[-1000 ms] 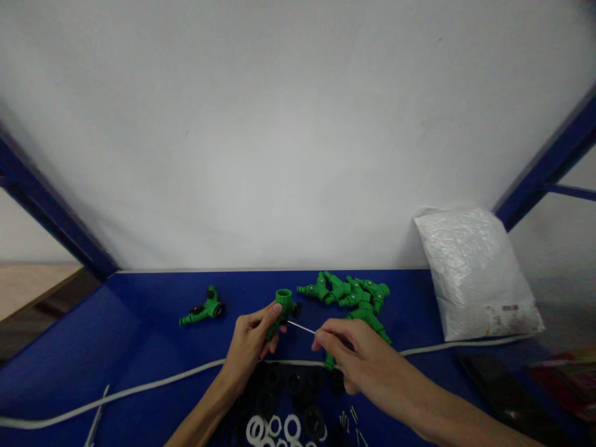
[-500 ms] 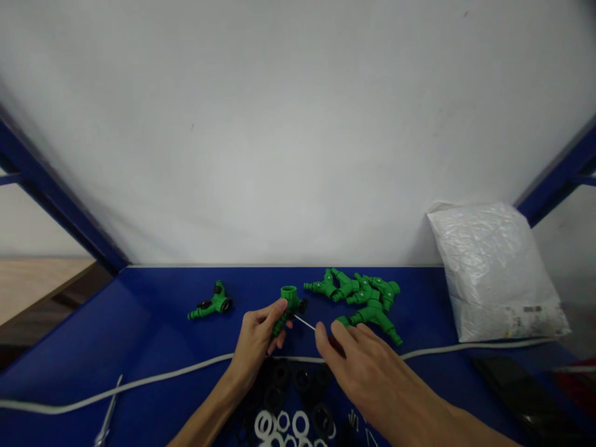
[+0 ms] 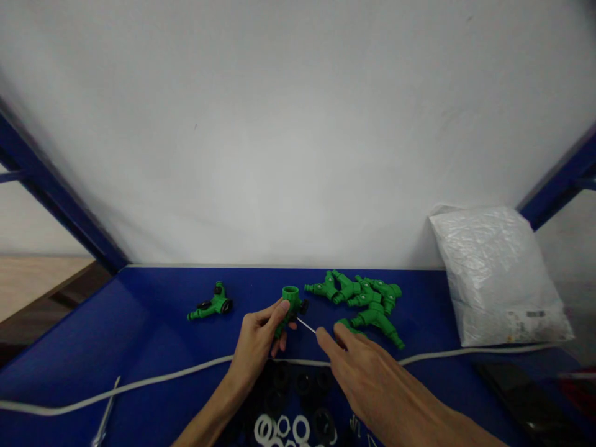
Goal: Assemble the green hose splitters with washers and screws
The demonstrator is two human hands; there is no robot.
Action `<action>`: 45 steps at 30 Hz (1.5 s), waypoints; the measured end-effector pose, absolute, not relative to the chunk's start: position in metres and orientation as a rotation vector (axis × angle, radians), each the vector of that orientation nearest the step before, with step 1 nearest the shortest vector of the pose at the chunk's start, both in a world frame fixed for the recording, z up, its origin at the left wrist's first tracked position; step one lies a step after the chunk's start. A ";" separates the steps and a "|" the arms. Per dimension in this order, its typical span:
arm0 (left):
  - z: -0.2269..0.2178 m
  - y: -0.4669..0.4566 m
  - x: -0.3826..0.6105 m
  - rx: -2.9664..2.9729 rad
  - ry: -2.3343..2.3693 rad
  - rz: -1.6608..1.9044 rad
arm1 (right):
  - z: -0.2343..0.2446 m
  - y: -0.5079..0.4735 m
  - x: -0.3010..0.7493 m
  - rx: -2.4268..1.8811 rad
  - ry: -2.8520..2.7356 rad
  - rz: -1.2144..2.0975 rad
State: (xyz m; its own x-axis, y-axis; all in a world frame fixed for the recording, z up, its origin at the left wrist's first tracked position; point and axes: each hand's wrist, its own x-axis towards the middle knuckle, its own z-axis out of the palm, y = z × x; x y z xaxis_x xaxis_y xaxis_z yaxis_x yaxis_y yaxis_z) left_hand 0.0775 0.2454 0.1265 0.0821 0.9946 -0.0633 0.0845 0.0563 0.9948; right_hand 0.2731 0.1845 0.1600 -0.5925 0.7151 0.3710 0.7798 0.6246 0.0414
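Near the middle of the table, my left hand (image 3: 261,332) is closed around a green plastic Y-shaped hose splitter (image 3: 291,294), its wide round socket facing up. A black valve knob (image 3: 304,307) sticks out on its right side. My right hand (image 3: 354,354) grips a screwdriver (image 3: 306,325); only the thin metal shaft shows, as the fingers hide the handle. Its tip meets the splitter's lower side, though the exact contact point is too small to make out.
Several green splitter bodies (image 3: 372,318) are heaped at the right. Another splitter with black knobs (image 3: 215,304) lies left. White rings (image 3: 302,428) and black rings (image 3: 303,383) sit in front. A white cable (image 3: 177,372) crosses the table; a plastic-wrapped package (image 3: 500,279) leans at the right.
My right hand's fingers have turned slightly around the screwdriver. The splitter stays in my left hand, and the view has shifted a little.
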 end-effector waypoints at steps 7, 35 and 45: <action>0.121 0.245 0.077 1.239 1.244 1.079 | 0.174 0.185 0.270 -1.031 -2.715 -0.875; 0.130 0.235 0.076 1.359 1.209 1.087 | 0.183 0.185 0.268 -1.541 -1.664 1.292; 0.126 0.237 0.078 1.301 1.222 1.092 | 0.160 0.183 0.273 -1.080 -2.669 -0.616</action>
